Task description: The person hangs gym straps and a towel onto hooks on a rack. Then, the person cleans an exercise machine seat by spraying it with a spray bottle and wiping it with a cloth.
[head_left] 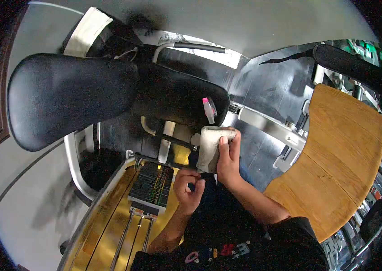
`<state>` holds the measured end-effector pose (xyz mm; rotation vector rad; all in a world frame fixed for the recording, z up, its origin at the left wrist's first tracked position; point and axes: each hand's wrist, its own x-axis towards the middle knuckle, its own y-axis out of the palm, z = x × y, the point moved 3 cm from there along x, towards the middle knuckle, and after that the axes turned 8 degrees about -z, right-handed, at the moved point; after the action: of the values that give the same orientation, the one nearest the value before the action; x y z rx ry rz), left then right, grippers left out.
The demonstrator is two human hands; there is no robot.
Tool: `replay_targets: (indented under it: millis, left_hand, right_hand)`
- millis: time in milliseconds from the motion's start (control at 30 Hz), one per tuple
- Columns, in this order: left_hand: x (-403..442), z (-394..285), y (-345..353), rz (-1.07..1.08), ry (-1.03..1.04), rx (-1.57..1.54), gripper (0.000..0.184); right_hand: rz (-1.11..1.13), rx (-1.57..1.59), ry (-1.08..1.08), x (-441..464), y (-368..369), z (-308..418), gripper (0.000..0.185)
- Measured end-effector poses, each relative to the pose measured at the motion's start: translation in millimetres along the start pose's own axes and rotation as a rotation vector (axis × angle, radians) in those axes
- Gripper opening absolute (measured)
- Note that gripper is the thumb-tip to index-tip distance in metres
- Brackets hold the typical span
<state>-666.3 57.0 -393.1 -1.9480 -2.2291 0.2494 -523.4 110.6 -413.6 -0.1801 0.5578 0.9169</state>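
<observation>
My right hand is closed on the right side of a pale grey-white object that looks like a folded cloth, with a darker lower end. At the object's lower left edge is my left hand, its fingers curled and the thumb near the fingertips; what they pinch, if anything, is too small to make out. Just above the pale object, a small clear bottle with a pink cap lies on the black padded seat.
A black backrest stands at the left, with a white cloth behind it. Below is a weight stack in a yellow frame. A wooden top fills the right side. A metal beam runs from the seat towards it.
</observation>
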Motion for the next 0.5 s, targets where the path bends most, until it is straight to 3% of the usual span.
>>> replay_targets:
  millis: [33, 100, 133, 167, 233, 267, 300, 400, 500]
  left_hand:
    - [7, -8, 6, 0.005, 0.004, -0.005, 0.027]
    - [21, -11, 16, -0.124, -0.406, -0.194, 0.026]
    - [32, -12, 25, 0.017, -0.49, -0.292, 0.03]
    - [36, -9, 28, 0.019, -0.491, -0.292, 0.03]
    - [42, -6, 36, 0.197, -0.314, -0.043, 0.032]
    - [44, -5, 41, 0.287, -0.225, 0.081, 0.032]
    - [45, -4, 45, 0.296, -0.228, 0.08, 0.032]
    - [47, -3, 60, 0.328, -0.148, 0.06, 0.033]
    - [49, 0, 66, 0.351, -0.166, 0.052, 0.036]
  right_hand:
    - [-0.005, 0.001, -0.006, 1, -3, 0, 0.028]
    - [0.128, -0.112, -0.098, -1, -7, -2, 0.029]
    - [0.158, -0.193, -0.149, 0, -10, -4, 0.039]
    - [0.156, -0.194, -0.149, 1, -15, -6, 0.039]
    - [0.128, -0.037, 0.014, 4, -19, -1, 0.06]
    - [0.143, 0.077, 0.166, 12, -32, -18, 0.086]
    - [0.206, 0.113, 0.243, 19, -37, -14, 0.098]
    - [0.615, 0.29, 0.617, 31, -56, -28, 0.11]
    - [0.689, 0.313, 0.635, 29, -75, -79, 0.113]
